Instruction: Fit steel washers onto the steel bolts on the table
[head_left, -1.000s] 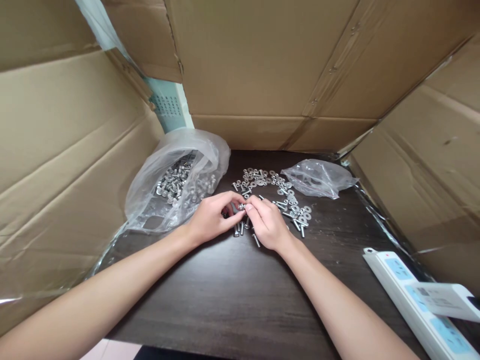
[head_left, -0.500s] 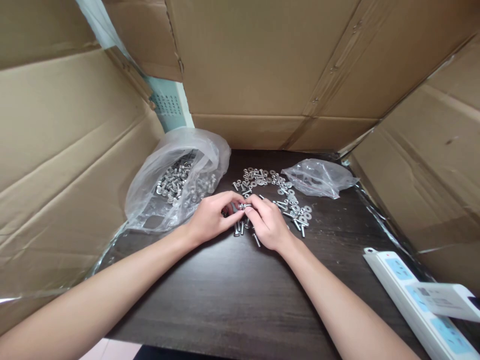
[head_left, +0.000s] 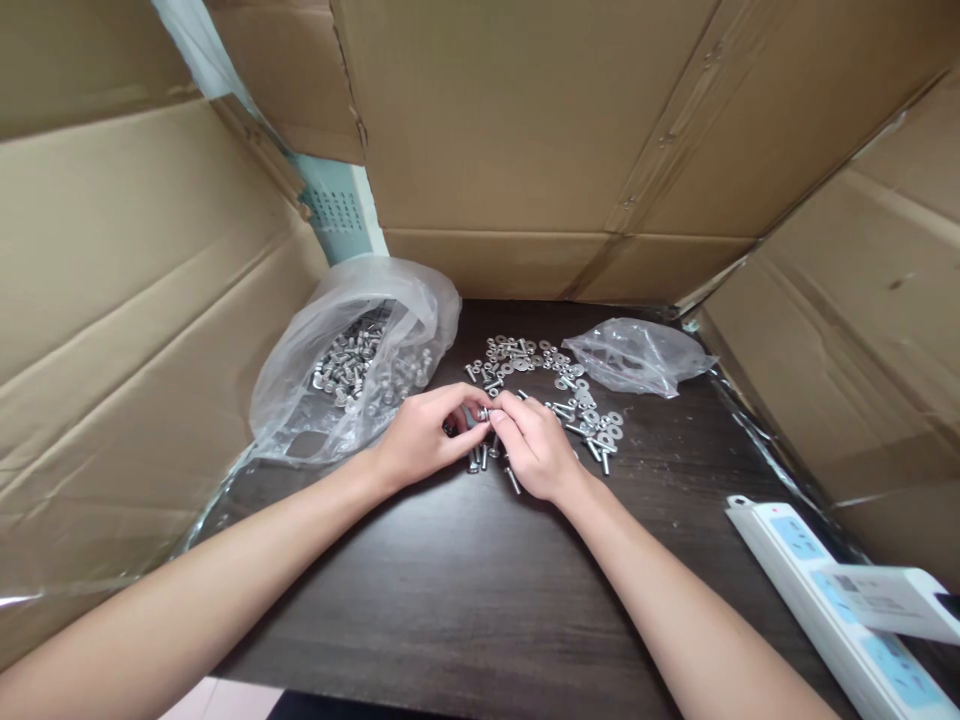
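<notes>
My left hand (head_left: 427, 432) is closed, with thumb and fingertips pinching a small silver bolt (head_left: 484, 413). From the other side my right hand (head_left: 534, 445) pinches the same bolt at its end, so the fingertips of both hands nearly meet. The bolt is partly hidden by the fingers. Beyond and to the right of my hands lie loose silver washers (head_left: 615, 433), nuts and bolts on the dark table (head_left: 420, 600). A few bolts (head_left: 513, 480) lie just below my fingers.
An open plastic bag (head_left: 292, 350) full of bolts stands at the left. A flatter clear bag (head_left: 637, 355) lies at the back right. A white power strip (head_left: 787, 575) runs along the right side. Cardboard walls (head_left: 525, 120) enclose the back and sides.
My right fingertips have shifted slightly on the bolt, and less of it shows between my hands. My arms and the loose parts look unmoved.
</notes>
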